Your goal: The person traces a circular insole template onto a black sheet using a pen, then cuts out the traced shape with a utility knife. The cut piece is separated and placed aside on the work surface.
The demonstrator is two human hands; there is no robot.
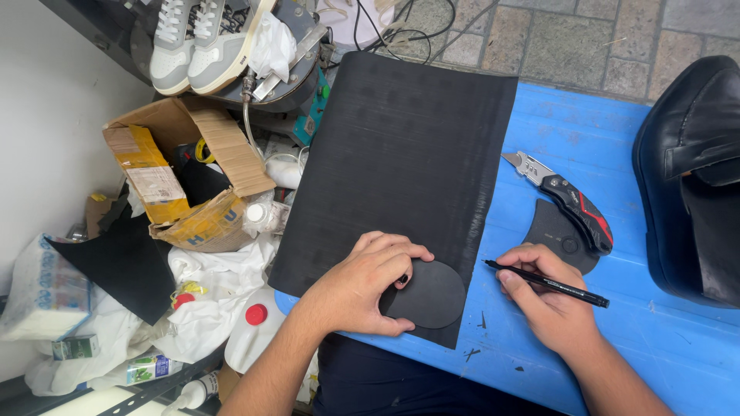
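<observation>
A large black rubber sheet point(401, 146) lies on the blue table point(663, 347). My left hand point(362, 285) presses a round black heel-shaped piece point(432, 296) flat on the sheet's near right corner. My right hand point(543, 296) holds a black pen point(551, 283), its tip pointing left and just off the sheet's right edge. Beyond the pen lie another black heel-shaped piece point(551, 231) and a black-and-red utility knife point(566, 200) with its blade out.
A black leather shoe point(690, 177) sits on the table's right side. Left of the table are an open cardboard box point(181, 181), white bags, bottles point(250, 331), and grey-white sneakers point(196, 38) on a machine. Cables lie at the top.
</observation>
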